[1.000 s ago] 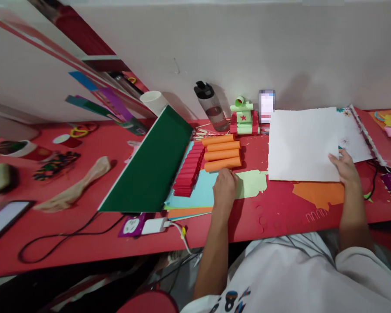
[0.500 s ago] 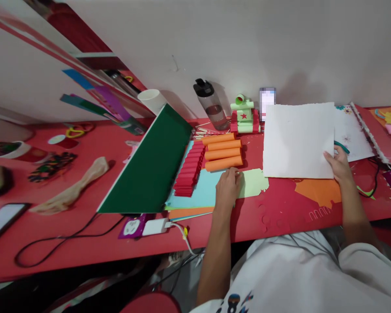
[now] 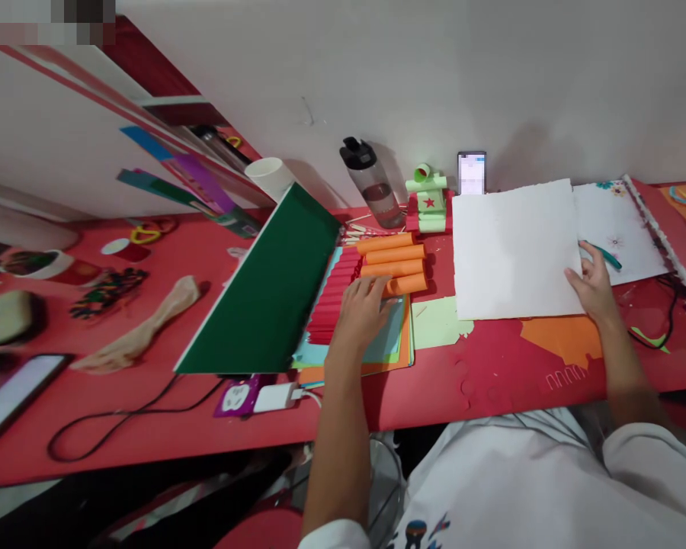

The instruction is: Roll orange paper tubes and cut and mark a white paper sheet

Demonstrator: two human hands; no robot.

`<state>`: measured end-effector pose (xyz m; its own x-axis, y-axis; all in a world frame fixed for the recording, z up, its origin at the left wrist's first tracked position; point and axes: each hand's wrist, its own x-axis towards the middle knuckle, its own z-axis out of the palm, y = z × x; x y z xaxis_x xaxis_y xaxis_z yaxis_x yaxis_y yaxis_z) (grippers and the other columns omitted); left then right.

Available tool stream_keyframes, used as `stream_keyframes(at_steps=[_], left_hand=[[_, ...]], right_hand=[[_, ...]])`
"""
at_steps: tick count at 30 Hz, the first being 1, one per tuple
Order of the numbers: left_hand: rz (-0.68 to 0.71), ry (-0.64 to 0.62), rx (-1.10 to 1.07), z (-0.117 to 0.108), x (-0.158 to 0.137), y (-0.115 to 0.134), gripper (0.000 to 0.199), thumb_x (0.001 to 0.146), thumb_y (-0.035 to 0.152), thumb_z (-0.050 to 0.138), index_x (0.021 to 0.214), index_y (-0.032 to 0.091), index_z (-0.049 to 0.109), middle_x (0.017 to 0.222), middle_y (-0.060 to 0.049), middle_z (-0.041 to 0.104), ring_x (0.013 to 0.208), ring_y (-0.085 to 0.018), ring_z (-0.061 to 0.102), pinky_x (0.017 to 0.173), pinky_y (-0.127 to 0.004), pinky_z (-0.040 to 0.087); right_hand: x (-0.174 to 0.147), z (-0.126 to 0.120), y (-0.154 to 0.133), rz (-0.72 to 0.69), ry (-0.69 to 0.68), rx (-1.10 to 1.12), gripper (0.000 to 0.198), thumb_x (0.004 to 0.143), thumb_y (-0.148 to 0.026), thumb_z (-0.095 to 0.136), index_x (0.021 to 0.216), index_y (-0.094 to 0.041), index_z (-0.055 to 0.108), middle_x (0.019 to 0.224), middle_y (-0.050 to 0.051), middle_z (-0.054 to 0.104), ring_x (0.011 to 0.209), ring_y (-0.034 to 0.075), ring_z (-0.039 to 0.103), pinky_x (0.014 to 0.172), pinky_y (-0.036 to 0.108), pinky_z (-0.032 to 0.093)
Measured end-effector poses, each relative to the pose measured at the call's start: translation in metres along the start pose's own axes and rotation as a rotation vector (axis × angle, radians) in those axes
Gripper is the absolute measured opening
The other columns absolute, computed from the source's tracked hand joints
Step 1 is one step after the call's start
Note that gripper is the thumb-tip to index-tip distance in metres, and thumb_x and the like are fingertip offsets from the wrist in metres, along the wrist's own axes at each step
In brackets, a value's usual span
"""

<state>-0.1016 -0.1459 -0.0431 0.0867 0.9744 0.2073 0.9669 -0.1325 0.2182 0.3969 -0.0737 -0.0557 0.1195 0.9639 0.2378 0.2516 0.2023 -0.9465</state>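
Observation:
My left hand [image 3: 363, 311] reaches over the red pleated paper pieces [image 3: 331, 293]. Its fingers are spread and bent at the left end of the nearest orange paper roll [image 3: 407, 284]; whether they touch it I cannot tell. Several orange rolls lie side by side there on a stack of coloured paper [image 3: 386, 347]. To the right, my right hand [image 3: 594, 288] is closed on the right edge of a white sheet [image 3: 514, 255], its thumb on the front face. The sheet leans tilted over the table, its top edge rough.
A green board [image 3: 263, 297] stands slanted left of the paper. Behind are a water bottle [image 3: 371, 183], a green and red paper model [image 3: 430, 202] and a lit phone [image 3: 472, 174]. Pale green paper [image 3: 440, 320] and orange paper [image 3: 560, 339] lie on the red table [image 3: 434, 393].
My left hand has moved left from the pale green paper to the orange rolls and red pleated pieces. The white sheet has shifted slightly left and tilted, still in my right hand.

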Motion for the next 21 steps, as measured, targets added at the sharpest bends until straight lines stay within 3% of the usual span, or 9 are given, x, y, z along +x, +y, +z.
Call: stream_keyframes(at_steps=[7,11,14,17,21], left_hand=[[0.05,-0.125,0.017,-0.001,0.009,0.011,0.032,0.099,0.029,0.056,0.129,0.018,0.064,0.128,-0.019,0.067,0.121,-0.038,0.064,0.106,-0.053,0.05],[0.015,-0.052,-0.091,-0.021,0.01,0.014,0.033,0.101,0.035,0.058,0.129,0.019,0.064,0.126,-0.017,0.071,0.117,-0.036,0.068,0.103,-0.05,0.053],[0.088,-0.027,-0.26,-0.037,0.018,0.035,0.044,0.103,0.044,0.057,0.14,0.021,0.06,0.137,-0.014,0.069,0.123,-0.032,0.067,0.104,-0.045,0.054],[0.247,-0.152,-0.407,-0.036,0.034,0.069,0.048,0.103,0.047,0.06,0.144,0.024,0.06,0.142,-0.011,0.069,0.125,-0.03,0.067,0.107,-0.042,0.053],[0.406,-0.346,-0.399,-0.009,0.052,0.102,0.047,0.102,0.04,0.061,0.146,0.025,0.062,0.14,-0.011,0.072,0.127,-0.03,0.068,0.108,-0.044,0.053]], right_hand=[[0.001,-0.002,-0.001,-0.036,0.006,-0.074,0.065,0.086,-0.041,0.077,0.146,-0.026,0.057,0.099,0.006,0.07,0.1,0.028,0.073,0.097,0.051,0.062],[0.0,0.004,-0.001,-0.067,-0.031,-0.098,0.057,0.088,-0.043,0.076,0.141,-0.027,0.061,0.123,0.009,0.069,0.12,0.028,0.068,0.112,0.049,0.054],[-0.003,0.014,-0.002,-0.065,-0.058,-0.092,0.052,0.089,-0.044,0.074,0.137,-0.028,0.061,0.141,0.01,0.065,0.136,0.03,0.061,0.118,0.051,0.049],[-0.007,0.025,-0.003,-0.073,-0.072,-0.154,0.046,0.091,-0.044,0.07,0.134,-0.029,0.061,0.144,0.01,0.064,0.14,0.031,0.058,0.119,0.055,0.048],[-0.012,0.037,0.0,-0.156,-0.074,-0.289,0.036,0.095,-0.04,0.065,0.128,-0.027,0.063,0.133,0.012,0.065,0.134,0.032,0.06,0.119,0.058,0.047]])
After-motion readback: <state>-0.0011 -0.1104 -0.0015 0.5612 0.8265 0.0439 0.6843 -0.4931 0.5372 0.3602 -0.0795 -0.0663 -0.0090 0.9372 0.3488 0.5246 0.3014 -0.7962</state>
